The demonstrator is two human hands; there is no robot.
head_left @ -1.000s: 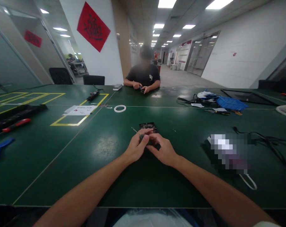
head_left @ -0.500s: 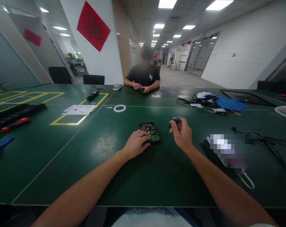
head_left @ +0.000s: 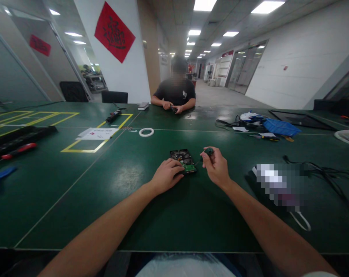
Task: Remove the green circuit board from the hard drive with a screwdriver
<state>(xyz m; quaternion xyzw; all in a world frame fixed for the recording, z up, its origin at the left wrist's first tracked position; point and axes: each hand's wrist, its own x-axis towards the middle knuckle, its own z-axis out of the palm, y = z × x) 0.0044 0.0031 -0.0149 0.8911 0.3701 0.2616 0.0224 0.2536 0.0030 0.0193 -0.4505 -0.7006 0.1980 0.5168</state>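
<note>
A hard drive [head_left: 182, 154] lies flat on the table [head_left: 162, 227], its green circuit board [head_left: 189, 168] on the near part. Compared with half a second ago, the screwdriver [head_left: 209, 151] has swung in toward it, so its tip is now at or just beside the drive's three o'clock edge (contact is too fine to tell). That suggests the tool is being brought to bear on the drive. The right hand [head_left: 217, 165], at three o'clock, grips the handle in curled fingers, shaft slanting down toward eight. The left hand [head_left: 167, 176] stays at eight o'clock, palm down, bent fingers over the near-left corner; whether it pinches or merely rests there, I cannot tell. Farther out, a white ring [head_left: 146, 132] lies at ten o'clock, a blue basket [head_left: 281, 127] at two, and a co-worker [head_left: 174, 91] sits at twelve.
</note>
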